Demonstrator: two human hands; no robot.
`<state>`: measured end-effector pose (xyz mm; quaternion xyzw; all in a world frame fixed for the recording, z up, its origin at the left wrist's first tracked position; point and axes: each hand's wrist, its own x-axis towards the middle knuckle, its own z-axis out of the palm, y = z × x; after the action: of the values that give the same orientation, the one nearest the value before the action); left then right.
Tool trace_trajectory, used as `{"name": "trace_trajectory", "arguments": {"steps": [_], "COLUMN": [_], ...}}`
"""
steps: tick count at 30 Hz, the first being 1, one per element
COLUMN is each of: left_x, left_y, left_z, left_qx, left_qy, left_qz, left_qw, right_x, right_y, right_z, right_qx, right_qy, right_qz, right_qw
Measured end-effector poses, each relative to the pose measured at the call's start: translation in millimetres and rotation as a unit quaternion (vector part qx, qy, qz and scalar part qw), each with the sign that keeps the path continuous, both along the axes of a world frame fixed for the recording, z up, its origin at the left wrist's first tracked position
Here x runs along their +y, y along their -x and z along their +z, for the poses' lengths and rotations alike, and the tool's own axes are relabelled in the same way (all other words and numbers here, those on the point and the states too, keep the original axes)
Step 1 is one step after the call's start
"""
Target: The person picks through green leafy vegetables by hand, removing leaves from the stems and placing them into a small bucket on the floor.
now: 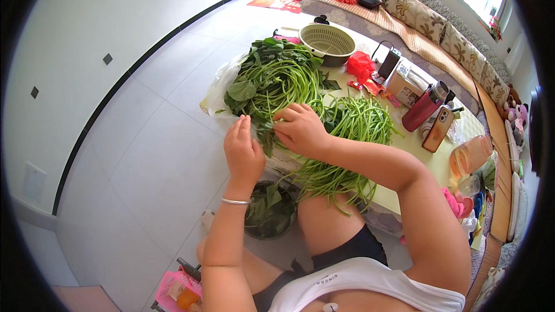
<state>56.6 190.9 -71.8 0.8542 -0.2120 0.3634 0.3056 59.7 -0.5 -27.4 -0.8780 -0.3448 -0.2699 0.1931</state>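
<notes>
Both of my hands meet above the table's near left edge. My right hand [302,130] is closed in a pinch on a leafy green stem, and dark leaves [266,134] hang down between the two hands. My left hand [244,149], with a silver bangle at the wrist, has its fingers pressed together beside those leaves; what they pinch is hidden. Just beyond lies a big heap of leafy greens [277,78] on a clear plastic bag [221,89]. Long bare green stems [361,121] are piled to the right, some hanging over the edge. Below, a dark round bin [270,219] holds plucked leaves.
On the table [399,164] stand a colander in a basin [328,40], a tissue box [403,88], a maroon thermos [424,108], a propped phone [439,129] and a pinkish jar [469,156]. A sofa [416,14] runs along the far right. A pink basket [176,292] sits at lower left.
</notes>
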Motion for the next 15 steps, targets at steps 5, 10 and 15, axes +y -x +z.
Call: {"name": "trace_trajectory", "arguments": {"steps": [5, 10, 15], "left_x": [3, 18, 32], "left_y": [22, 36, 43], "left_z": [19, 15, -9], "left_qx": [0.184, 0.187, 0.200], "left_qy": [0.055, 0.036, 0.000], "left_qz": [-0.026, -0.019, -0.006], "left_qw": [0.981, 0.981, 0.980], "right_x": [-14, -42, -52], "right_y": [29, 37, 19], "right_z": [-2, 12, 15], "right_qx": [0.065, 0.057, 0.181], "right_qy": [-0.109, -0.048, -0.154], "right_qz": [0.007, -0.034, -0.133], "right_qw": [0.992, 0.997, 0.962]}}
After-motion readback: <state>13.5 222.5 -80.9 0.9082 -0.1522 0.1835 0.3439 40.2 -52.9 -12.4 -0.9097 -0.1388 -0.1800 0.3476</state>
